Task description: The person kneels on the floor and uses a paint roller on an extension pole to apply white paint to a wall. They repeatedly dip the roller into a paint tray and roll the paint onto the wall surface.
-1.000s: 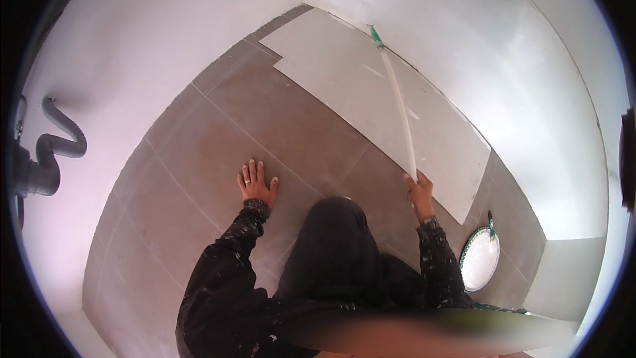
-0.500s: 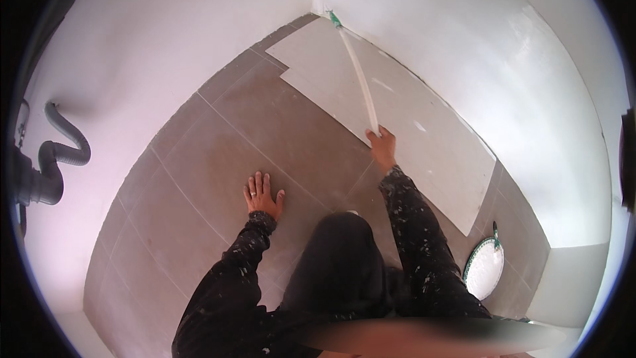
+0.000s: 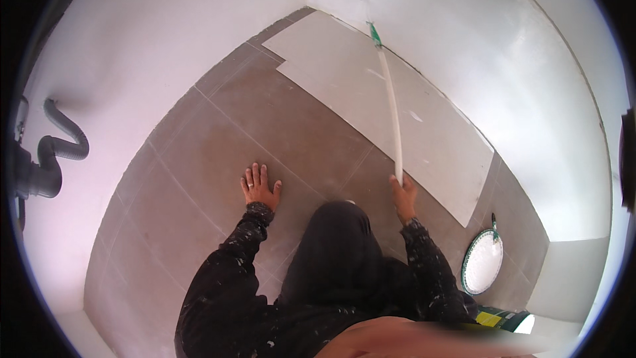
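Observation:
My right hand (image 3: 405, 197) is closed around the near end of a long pale pole (image 3: 392, 113). A green paint tool (image 3: 375, 34) is fixed to the pole's far end; it reaches the foot of the white right-hand wall (image 3: 464, 46), and whether it is a brush or a roller is too small to tell. Under the pole lies a large pale sheet (image 3: 424, 152) along that wall. My left hand (image 3: 261, 185), with a ring on one finger, rests flat on the brown tiled floor (image 3: 252, 113), fingers spread.
A round tub of white paint (image 3: 482, 264) stands at the right, with a small brush (image 3: 494, 225) at its rim. Behind it is a dark container with a yellow label (image 3: 490, 318). A grey corrugated drain pipe (image 3: 66, 149) sticks out from the left wall.
My right hand has drawn back toward me and slightly right with the pole. The green tool has moved right along the wall, away from the corner. My left hand stays on the floor.

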